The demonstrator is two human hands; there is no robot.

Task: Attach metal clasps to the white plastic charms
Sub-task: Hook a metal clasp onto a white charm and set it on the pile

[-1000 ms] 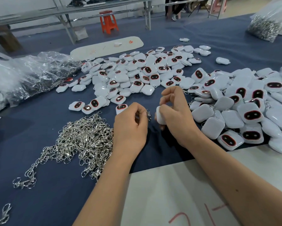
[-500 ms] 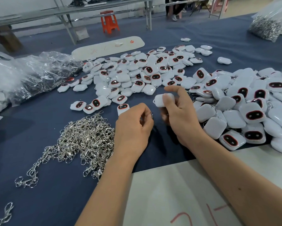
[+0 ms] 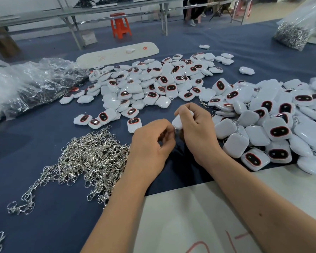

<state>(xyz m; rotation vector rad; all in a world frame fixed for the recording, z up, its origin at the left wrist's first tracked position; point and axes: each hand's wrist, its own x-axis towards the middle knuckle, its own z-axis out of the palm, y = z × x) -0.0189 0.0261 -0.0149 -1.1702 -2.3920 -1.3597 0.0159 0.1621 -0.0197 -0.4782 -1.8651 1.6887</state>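
Big picture on the blue table (image 3: 44, 225): loose charms (image 3: 153, 84) at the back, clasp heap (image 3: 91, 157) on the left, what looks like the finished pile (image 3: 274, 128) on the right. Half a second ago the right hand (image 3: 199, 136) had its charm (image 3: 179, 122) up flat; now it's tipped on end, fingers curled round it. The left hand (image 3: 151, 147) is touching its lower end, pinching a clasp (image 3: 175, 131) I can barely see, so I'd guess it's hooking on now.

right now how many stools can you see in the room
1. An orange stool stands on the floor beyond the blue table, under the far metal bench. Others may be hidden behind the benches or out of frame.
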